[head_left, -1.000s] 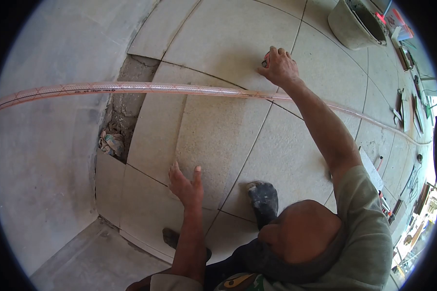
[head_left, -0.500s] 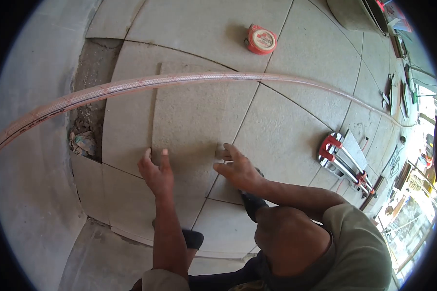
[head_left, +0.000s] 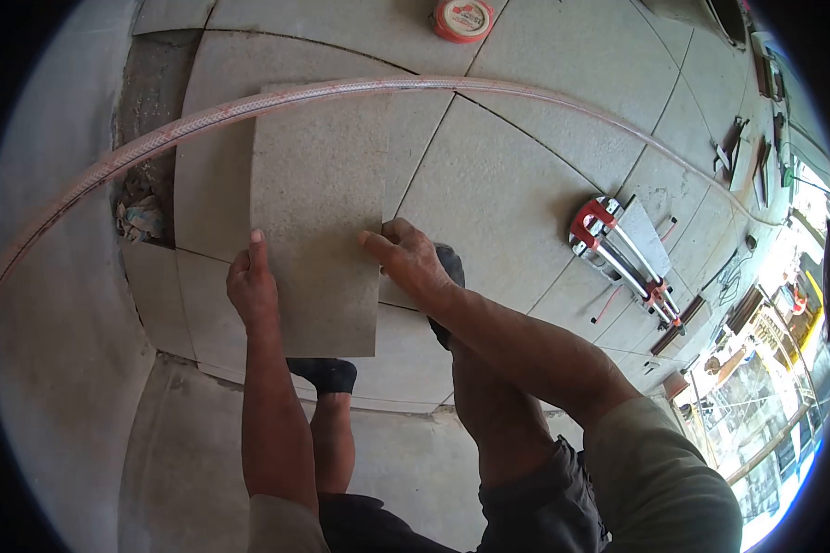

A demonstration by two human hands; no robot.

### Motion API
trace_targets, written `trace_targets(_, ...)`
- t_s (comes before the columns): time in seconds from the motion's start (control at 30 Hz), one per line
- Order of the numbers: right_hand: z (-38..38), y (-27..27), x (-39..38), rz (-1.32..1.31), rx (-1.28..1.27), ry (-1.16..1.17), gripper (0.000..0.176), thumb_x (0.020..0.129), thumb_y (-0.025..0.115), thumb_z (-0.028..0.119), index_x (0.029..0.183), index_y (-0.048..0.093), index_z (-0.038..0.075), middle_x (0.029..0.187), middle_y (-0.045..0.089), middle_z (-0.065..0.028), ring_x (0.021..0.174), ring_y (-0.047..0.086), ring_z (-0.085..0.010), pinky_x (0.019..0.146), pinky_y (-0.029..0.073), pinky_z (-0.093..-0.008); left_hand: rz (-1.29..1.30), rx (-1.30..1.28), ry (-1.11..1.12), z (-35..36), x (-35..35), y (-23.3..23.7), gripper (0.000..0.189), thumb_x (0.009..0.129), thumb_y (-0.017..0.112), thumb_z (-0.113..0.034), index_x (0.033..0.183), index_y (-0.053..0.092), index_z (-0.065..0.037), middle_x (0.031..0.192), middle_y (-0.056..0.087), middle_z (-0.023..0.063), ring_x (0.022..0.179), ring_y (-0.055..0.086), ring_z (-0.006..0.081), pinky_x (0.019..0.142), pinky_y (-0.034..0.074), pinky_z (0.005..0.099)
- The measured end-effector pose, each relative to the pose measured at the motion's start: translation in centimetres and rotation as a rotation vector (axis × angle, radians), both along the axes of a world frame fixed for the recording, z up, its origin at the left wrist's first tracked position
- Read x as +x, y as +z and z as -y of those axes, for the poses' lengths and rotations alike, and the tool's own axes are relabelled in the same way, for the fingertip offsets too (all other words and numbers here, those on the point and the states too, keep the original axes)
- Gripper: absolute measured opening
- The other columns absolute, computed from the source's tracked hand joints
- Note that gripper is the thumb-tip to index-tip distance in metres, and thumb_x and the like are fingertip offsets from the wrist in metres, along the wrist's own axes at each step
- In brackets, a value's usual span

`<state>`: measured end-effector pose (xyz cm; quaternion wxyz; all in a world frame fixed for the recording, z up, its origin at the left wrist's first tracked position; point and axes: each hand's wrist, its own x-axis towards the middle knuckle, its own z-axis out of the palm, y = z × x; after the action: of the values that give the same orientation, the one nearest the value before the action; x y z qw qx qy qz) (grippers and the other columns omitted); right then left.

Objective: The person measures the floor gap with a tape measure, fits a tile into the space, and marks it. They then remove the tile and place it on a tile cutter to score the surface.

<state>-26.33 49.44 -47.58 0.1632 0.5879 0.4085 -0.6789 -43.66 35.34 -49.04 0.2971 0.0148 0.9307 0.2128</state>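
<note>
A long rectangular grey floor tile [head_left: 318,194] is gripped by its two long sides, one hand on each. On its left edge, my left hand [head_left: 253,281] is closed with the thumb on top and the other fingers partly hidden. My right hand [head_left: 408,256] pinches the right edge, its thumb over the face and fingertips out of sight. The tile's near end overlaps my left foot [head_left: 327,373] and appears raised off the floor. A clear braided hose [head_left: 332,89] with red threads crosses at its far end.
A red tape measure [head_left: 464,18] lies beyond the hose. To the right is a red-and-silver tile cutter [head_left: 618,249]. A gap in the floor [head_left: 148,120] with crumpled scrap [head_left: 141,219] runs along the wall at left. A bucket [head_left: 710,17] is at the top right.
Both hands have taken hold of the tile, which was lying flat, and it now appears lifted. The view has shifted, so the hose and tape measure sit higher in it.
</note>
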Motion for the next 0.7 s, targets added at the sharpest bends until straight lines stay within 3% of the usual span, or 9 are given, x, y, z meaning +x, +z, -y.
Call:
trace_targets(0.07,0.3,1.9,1.2,0.002,0.057,0.005,0.056,0.079,0.061,0.041,0.101,0.059,-0.01,0.09,0.064,-0.0229,0.091,0.062,-0.0314,0.081,0.047,-0.0377,0.069,-0.047,0.053,1.1,1.3,2.4,0.069,0.085,0.053,-0.063,0.082,0.063,0.006,0.075,0.059,0.0113,0.073,0.053,0.0232,0.072,0.043,0.0375)
trace_targets(0.13,0.4,4.4,2.8,-0.027,0.023,0.003,0.051,0.084,0.059,0.038,0.105,0.058,-0.008,0.088,0.061,-0.016,0.082,0.058,-0.0218,0.073,0.046,-0.0341,0.152,-0.093,0.104,2.8,3.6,4.9,0.068,0.085,0.053,-0.062,0.084,0.063,0.006,0.076,0.059,0.0112,0.073,0.053,0.0227,0.072,0.043,0.0375)
trace_targets(0.27,0.4,9.2,6.2,0.082,0.024,0.026,0.048,0.081,0.058,0.038,0.099,0.062,-0.006,0.092,0.064,-0.0213,0.089,0.063,-0.0295,0.081,0.048,-0.0378,0.261,-0.052,0.26,3.1,8.0,10.8,0.066,0.086,0.054,-0.059,0.083,0.061,0.006,0.077,0.06,0.0103,0.073,0.052,0.0203,0.071,0.042,0.0379)
trace_targets(0.33,0.4,11.1,8.1,0.059,0.096,0.026,0.041,0.084,0.059,0.034,0.092,0.062,-0.006,0.079,0.061,-0.0112,0.078,0.058,-0.0185,0.07,0.047,-0.0341,0.312,-0.002,0.293,2.6,10.3,13.1,0.065,0.087,0.054,-0.058,0.081,0.06,0.006,0.076,0.059,0.0095,0.072,0.051,0.0194,0.07,0.042,0.0376)
trace_targets(0.37,0.1,12.2,9.0,0.081,0.127,0.022,0.041,0.084,0.059,0.034,0.092,0.062,-0.006,0.079,0.061,-0.0112,0.078,0.058,-0.0185,0.07,0.047,-0.0341,0.373,-0.045,0.29,3.0,10.7,13.8,0.062,0.086,0.055,-0.057,0.084,0.06,0.004,0.078,0.057,0.0063,0.073,0.05,0.0172,0.071,0.042,0.0349)
trace_targets(0.43,-0.6,14.4,10.4,0.094,-0.124,-0.047,0.037,0.086,0.058,0.032,0.094,0.061,-0.004,0.082,0.062,-0.0124,0.081,0.06,-0.0193,0.071,0.049,-0.0349,0.451,-0.07,0.282,3.1,11.6,14.5,0.059,0.086,0.057,-0.057,0.087,0.06,0.002,0.08,0.055,0.003,0.075,0.049,0.015,0.073,0.042,0.0322)
trace_targets(0.5,-0.4,15.6,12.1,0.078,-0.181,-0.097,0.039,0.088,0.056,0.033,0.098,0.06,-0.005,0.089,0.063,-0.0149,0.087,0.061,-0.021,0.076,0.049,-0.0343,0.377,-0.044,0.165,2.9,12.5,15.1,0.062,0.089,0.051,-0.056,0.068,0.05,0.003,0.065,0.047,0.0049,0.064,0.041,0.017,0.063,0.038,0.0351)
trace_targets(0.57,0.0,17.1,13.4,0.054,-0.248,-0.149,0.041,0.089,0.054,0.033,0.103,0.059,-0.005,0.095,0.064,-0.0174,0.094,0.062,-0.0226,0.08,0.05,-0.0337,0.394,-0.049,0.123,2.1,13.0,16.3,0.063,0.09,0.05,-0.057,0.067,0.048,0.002,0.063,0.046,0.0043,0.063,0.04,0.0157,0.061,0.037,0.0351)
trace_targets(0.7,1.4,19.6,15.2,-0.07,-0.377,-0.542,0.047,0.092,0.055,0.034,0.118,0.052,-0.004,0.107,0.061,-0.0163,0.099,0.06,-0.0245,0.084,0.049,-0.036,0.351,0.013,-0.02,1.4,15.7,18.4,0.066,0.09,0.047,-0.059,0.07,0.05,0.004,0.063,0.045,0.0044,0.063,0.039,0.0158,0.061,0.036,0.0355)
